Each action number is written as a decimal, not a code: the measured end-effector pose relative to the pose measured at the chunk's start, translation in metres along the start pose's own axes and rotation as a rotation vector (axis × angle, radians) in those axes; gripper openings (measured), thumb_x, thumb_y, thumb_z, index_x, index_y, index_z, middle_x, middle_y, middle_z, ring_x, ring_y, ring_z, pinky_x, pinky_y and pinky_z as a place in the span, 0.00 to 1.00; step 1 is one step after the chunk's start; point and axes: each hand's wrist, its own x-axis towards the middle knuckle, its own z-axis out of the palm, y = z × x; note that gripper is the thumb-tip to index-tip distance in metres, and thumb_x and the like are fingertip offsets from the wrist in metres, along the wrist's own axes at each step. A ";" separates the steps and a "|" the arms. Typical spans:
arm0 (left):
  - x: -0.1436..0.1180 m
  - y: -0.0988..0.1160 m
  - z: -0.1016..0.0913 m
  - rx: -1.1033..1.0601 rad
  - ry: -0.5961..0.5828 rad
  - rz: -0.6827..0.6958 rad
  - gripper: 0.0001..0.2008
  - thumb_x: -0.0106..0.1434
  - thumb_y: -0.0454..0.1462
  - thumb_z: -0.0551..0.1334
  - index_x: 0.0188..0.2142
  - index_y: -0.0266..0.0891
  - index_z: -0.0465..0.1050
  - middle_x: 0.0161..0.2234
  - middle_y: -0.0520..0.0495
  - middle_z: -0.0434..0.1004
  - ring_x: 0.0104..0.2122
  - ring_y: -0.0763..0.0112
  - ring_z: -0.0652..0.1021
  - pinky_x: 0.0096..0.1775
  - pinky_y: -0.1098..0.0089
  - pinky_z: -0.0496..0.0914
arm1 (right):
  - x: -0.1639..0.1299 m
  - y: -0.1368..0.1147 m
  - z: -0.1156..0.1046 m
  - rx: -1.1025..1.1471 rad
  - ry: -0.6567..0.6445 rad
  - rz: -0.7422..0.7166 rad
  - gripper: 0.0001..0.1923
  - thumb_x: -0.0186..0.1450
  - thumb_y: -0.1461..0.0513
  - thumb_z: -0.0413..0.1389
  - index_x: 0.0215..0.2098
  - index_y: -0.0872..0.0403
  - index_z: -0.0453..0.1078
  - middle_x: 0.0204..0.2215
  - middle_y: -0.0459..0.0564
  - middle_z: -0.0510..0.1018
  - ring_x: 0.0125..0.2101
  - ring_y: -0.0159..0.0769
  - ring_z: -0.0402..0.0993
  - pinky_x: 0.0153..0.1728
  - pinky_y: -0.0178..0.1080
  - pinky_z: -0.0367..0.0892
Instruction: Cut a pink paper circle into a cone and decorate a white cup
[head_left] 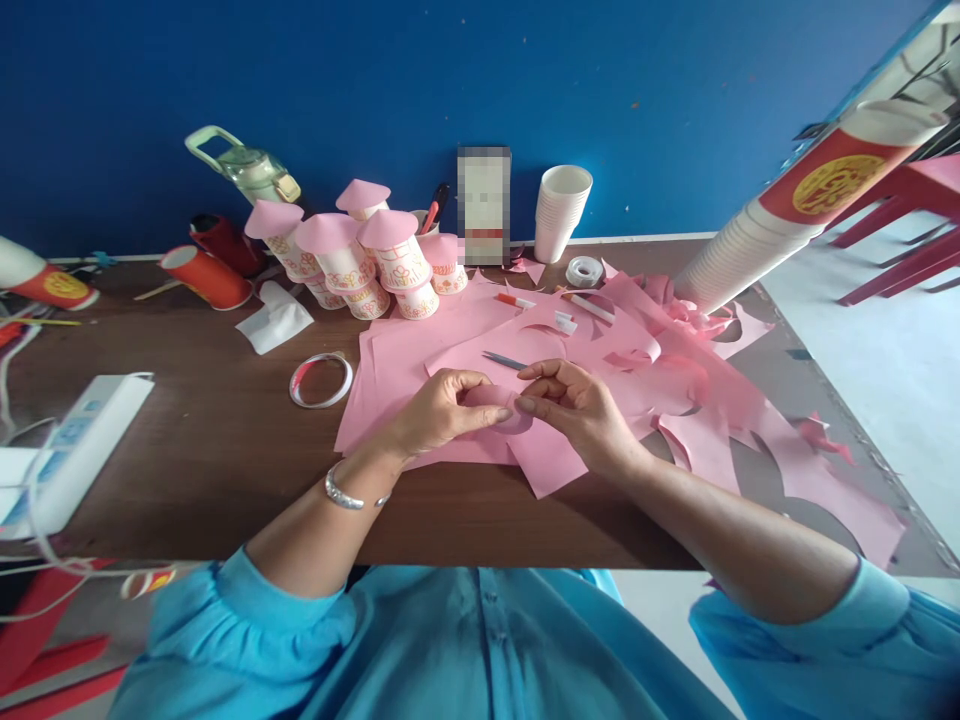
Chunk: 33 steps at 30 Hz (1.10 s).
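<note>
Between my two hands is a small curved piece of pink paper (pixel 491 396). My left hand (pixel 448 412) pinches its left side, thumb in front and fingers behind. On the other side, my right hand (pixel 574 405) holds the paper's right edge between thumb and fingertips. Pink paper sheets (pixel 397 375) lie beneath both hands. A grey pointed blade (pixel 502 359), perhaps of scissors, shows just beyond the hands; its other end is hidden. Farther back stand several decorated paper cups with pink cone roofs (pixel 391 255), stacked like little towers.
Pink paper scraps (pixel 694 400) spread over the right side. A roll of tape (pixel 321 381) lies left, another tape roll (pixel 583 271) behind. White cup stacks (pixel 561 215), a tall leaning cup stack (pixel 750 250), a bottle (pixel 255 175) and a power strip (pixel 82 450) surround the work area.
</note>
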 end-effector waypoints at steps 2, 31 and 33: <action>-0.001 0.001 -0.001 -0.006 -0.010 -0.008 0.21 0.59 0.44 0.70 0.22 0.39 0.61 0.21 0.56 0.56 0.24 0.78 0.59 0.27 0.71 0.53 | 0.000 0.000 -0.001 0.000 -0.009 0.015 0.25 0.59 0.46 0.71 0.45 0.53 0.74 0.27 0.45 0.79 0.29 0.35 0.74 0.33 0.39 0.69; -0.003 0.006 -0.003 -0.205 0.058 -0.113 0.21 0.55 0.48 0.73 0.22 0.37 0.68 0.23 0.55 0.59 0.27 0.76 0.61 0.30 0.70 0.55 | 0.002 0.000 -0.005 -0.026 -0.051 0.123 0.24 0.57 0.43 0.71 0.26 0.54 0.77 0.26 0.46 0.76 0.30 0.34 0.69 0.36 0.39 0.65; -0.004 0.006 -0.004 -0.238 0.064 -0.112 0.21 0.58 0.49 0.71 0.23 0.37 0.69 0.23 0.54 0.60 0.26 0.75 0.61 0.30 0.70 0.55 | 0.002 0.003 -0.006 0.042 -0.037 0.147 0.23 0.56 0.44 0.72 0.26 0.54 0.77 0.25 0.45 0.76 0.30 0.33 0.69 0.36 0.39 0.64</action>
